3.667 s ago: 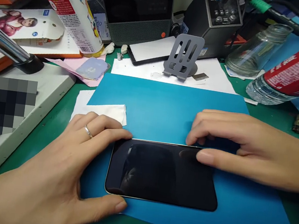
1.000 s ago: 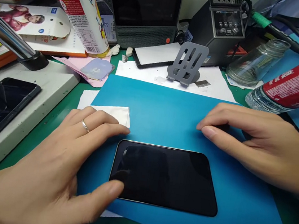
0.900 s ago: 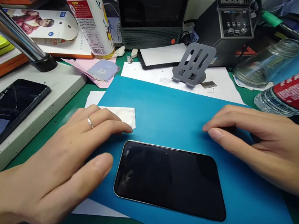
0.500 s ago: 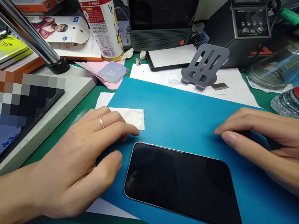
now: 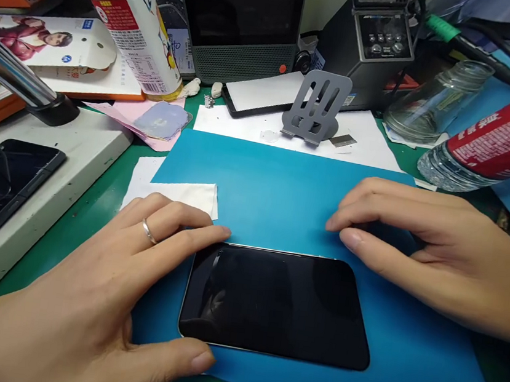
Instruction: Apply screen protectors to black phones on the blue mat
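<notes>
A black-screened smartphone (image 5: 278,305) lies flat, screen up, on a blue mat (image 5: 278,184). My left hand (image 5: 131,287), with a ring on one finger, spans the phone's left end. Its index finger lies along the far long edge and its thumb against the near one, so the phone sits between them. To the right of the phone, my right hand (image 5: 419,248) hovers or rests over the mat, apart from the phone. Its thumb and index finger are slightly parted with nothing between them; the other fingers are curled and partly hidden.
Behind the mat stand a grey phone stand (image 5: 316,107), a dark screen device (image 5: 237,65) and a black control box (image 5: 369,50). Bottles (image 5: 137,46) and a glass jar (image 5: 437,102) flank them. Another phone (image 5: 4,185) lies on a white platform (image 5: 97,147) at left.
My left thumb and index finger have spread and come onto the phone's two long edges. My right hand keeps nearly the same pose. The whole view has shifted to the right.
</notes>
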Demonstrator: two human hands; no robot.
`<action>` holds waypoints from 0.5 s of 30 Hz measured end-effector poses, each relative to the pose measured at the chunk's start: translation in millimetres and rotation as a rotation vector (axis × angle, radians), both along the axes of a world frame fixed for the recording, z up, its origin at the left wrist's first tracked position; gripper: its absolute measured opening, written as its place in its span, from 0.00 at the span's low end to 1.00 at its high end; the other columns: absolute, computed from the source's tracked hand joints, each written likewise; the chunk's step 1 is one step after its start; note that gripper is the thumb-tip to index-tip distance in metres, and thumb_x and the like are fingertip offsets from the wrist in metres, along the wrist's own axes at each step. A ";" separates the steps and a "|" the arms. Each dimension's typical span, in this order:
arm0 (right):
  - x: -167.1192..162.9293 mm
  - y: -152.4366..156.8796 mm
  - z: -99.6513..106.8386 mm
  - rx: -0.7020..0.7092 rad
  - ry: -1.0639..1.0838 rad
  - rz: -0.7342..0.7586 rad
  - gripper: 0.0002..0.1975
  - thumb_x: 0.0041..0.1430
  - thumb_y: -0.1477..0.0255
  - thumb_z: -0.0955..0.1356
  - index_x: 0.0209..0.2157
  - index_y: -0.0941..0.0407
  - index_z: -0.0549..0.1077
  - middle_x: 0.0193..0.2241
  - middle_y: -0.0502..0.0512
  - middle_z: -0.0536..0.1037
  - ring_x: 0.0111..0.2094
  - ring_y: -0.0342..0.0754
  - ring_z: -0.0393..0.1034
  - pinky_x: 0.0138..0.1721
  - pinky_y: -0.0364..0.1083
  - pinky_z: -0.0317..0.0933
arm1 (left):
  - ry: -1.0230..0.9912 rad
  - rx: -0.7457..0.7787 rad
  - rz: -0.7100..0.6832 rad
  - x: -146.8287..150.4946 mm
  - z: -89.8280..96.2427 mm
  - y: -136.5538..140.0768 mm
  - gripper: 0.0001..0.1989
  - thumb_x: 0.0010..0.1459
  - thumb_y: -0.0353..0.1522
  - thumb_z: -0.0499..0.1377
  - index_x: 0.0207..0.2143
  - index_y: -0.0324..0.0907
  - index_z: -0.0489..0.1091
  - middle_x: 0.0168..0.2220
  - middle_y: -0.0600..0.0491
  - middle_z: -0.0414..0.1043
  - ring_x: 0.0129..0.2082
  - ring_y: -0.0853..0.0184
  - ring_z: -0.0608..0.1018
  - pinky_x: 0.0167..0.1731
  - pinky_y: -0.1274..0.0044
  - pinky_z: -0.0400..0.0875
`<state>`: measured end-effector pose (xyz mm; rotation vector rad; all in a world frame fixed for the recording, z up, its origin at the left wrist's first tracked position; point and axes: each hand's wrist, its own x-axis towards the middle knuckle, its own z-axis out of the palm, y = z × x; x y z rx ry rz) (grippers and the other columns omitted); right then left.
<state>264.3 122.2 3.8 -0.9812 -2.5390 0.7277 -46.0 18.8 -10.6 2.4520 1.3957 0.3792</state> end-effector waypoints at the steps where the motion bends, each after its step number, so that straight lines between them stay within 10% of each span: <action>1: 0.0 -0.3 1.0 -0.013 -0.001 0.013 0.06 0.61 0.65 0.69 0.34 0.50 0.78 0.35 0.55 0.79 0.34 0.53 0.73 0.32 0.49 0.65 | -0.010 0.000 0.002 0.1 -1.3 -0.5 0.35 0.52 0.46 0.65 0.62 0.55 0.61 0.56 0.50 0.68 0.53 0.49 0.71 0.48 0.61 0.74; 15: -1.8 -12.6 3.3 -0.053 0.023 0.048 0.07 0.60 0.67 0.68 0.33 0.49 0.80 0.37 0.56 0.77 0.37 0.54 0.73 0.34 0.50 0.68 | 0.010 -0.026 -0.067 -3.0 -0.6 4.0 0.38 0.50 0.47 0.68 0.61 0.54 0.59 0.55 0.49 0.70 0.51 0.50 0.73 0.46 0.62 0.75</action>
